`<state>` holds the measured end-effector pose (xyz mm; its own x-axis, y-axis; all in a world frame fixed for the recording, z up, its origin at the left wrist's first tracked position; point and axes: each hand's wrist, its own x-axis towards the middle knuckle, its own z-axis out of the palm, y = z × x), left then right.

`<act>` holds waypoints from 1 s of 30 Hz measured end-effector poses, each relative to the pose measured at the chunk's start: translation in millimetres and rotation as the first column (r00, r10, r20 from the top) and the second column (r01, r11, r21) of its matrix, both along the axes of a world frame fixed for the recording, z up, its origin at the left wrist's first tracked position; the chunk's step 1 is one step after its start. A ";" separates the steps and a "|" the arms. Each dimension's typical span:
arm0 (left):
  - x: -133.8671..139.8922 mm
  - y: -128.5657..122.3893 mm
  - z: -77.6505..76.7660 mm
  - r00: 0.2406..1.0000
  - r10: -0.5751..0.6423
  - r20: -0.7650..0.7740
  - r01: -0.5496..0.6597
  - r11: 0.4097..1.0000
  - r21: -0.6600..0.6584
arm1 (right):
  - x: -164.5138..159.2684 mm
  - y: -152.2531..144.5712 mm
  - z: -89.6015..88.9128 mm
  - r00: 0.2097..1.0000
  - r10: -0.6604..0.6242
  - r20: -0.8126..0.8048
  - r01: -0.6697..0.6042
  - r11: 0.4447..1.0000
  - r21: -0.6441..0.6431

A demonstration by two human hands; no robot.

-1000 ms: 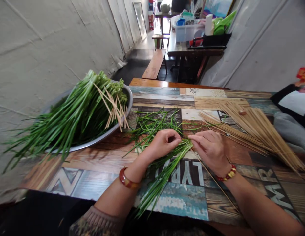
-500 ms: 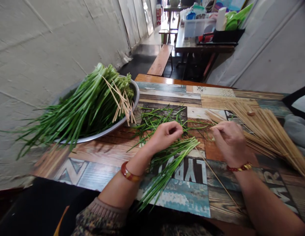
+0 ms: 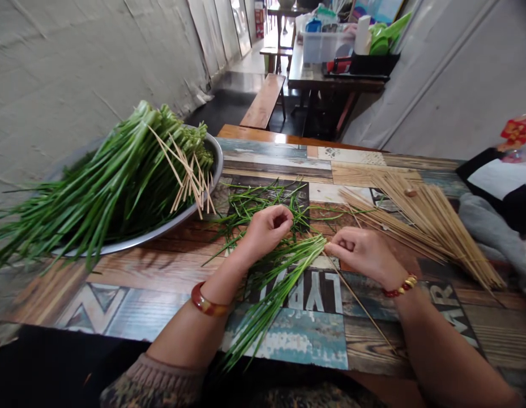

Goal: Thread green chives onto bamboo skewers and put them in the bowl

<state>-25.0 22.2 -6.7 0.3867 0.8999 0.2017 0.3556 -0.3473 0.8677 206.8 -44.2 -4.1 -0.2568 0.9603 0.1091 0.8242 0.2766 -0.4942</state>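
Note:
A bunch of garlic chives (image 3: 288, 269) lies on the table, pale ends toward my right hand (image 3: 360, 252). That hand's thumb and fingers pinch at the pale ends; what lies between them is too small to make out. My left hand (image 3: 269, 231) is curled above the chives, thumb against forefinger, its contents hidden. One thin bamboo skewer (image 3: 364, 311) slants from the pale ends toward the table's near edge. Loose chive blades (image 3: 263, 198) are scattered behind my left hand.
A metal basin (image 3: 218, 161) at left holds a heap of chives (image 3: 114, 164), with several short skewers (image 3: 188, 175) on top. Bundles of bamboo skewers (image 3: 449, 226) lie at right beside a grey cloth (image 3: 483, 221). Behind are a bench (image 3: 265, 102) and another table (image 3: 305, 79).
My right hand has moved left and in to the chives' pale ends. My left hand stays curled over the bunch. The whole view has shifted slightly to the right.

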 end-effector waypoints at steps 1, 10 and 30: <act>0.2 0.0 -0.6 1.000 -0.003 -0.004 0.003 1.000 -0.006 | -3.0 -2.1 0.5 0.999 0.031 0.012 -0.031 0.999 -0.036; 2.6 -0.4 -2.3 0.996 -0.026 0.082 0.040 0.983 -0.178 | -20.4 -10.3 -1.9 0.984 -0.076 -0.162 0.073 0.997 -0.024; 6.9 -8.6 6.3 0.969 0.009 0.245 0.083 0.929 -0.362 | -35.4 -18.5 -13.3 0.744 -0.231 -0.627 0.095 0.965 -0.244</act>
